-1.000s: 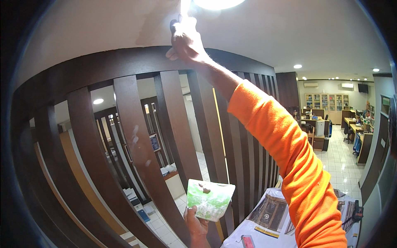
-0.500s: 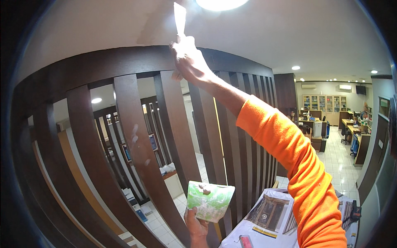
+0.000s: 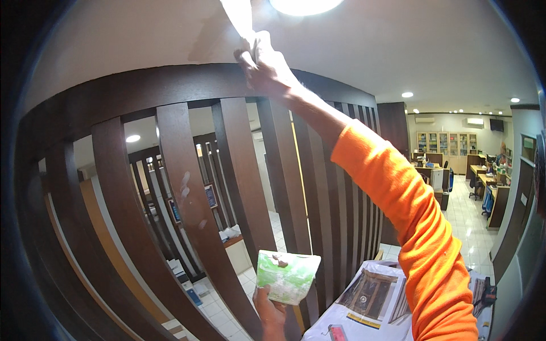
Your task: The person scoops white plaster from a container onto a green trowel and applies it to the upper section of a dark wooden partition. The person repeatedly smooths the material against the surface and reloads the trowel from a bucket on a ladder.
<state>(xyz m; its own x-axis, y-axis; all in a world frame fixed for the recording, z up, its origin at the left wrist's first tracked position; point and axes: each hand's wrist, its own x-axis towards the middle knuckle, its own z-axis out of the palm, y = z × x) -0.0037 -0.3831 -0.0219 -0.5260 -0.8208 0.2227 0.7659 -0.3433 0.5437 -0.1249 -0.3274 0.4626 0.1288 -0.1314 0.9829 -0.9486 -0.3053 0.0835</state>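
High against the ceiling [image 3: 136, 40], my right hand [image 3: 264, 65] is closed around the handle of a putty knife [image 3: 238, 16]. Its pale, wide blade is washed out by glare and runs off the top edge of the view, beside a round ceiling lamp [image 3: 305, 4]. Lower down, my left hand [image 3: 269, 307] grips a green and white squarish board [image 3: 287, 278] by its lower left corner. White smears cover the board, and a small greyish-brown lump [image 3: 280, 260] sits near its top edge. A darker patch shows on the ceiling near the blade.
A dark slatted wooden partition [image 3: 182, 199] stands right in front, with pale smudges on one slat. Below at right, a printed sheet [image 3: 364, 295] covers a surface, with a red and grey object [image 3: 336, 332] on it. Farther right are office desks [image 3: 438, 176] and cabinets [image 3: 446, 145].
My right hand has moved slightly up and right, while the putty knife's blade has swung left and shows broader. My left hand and the board have hardly moved.
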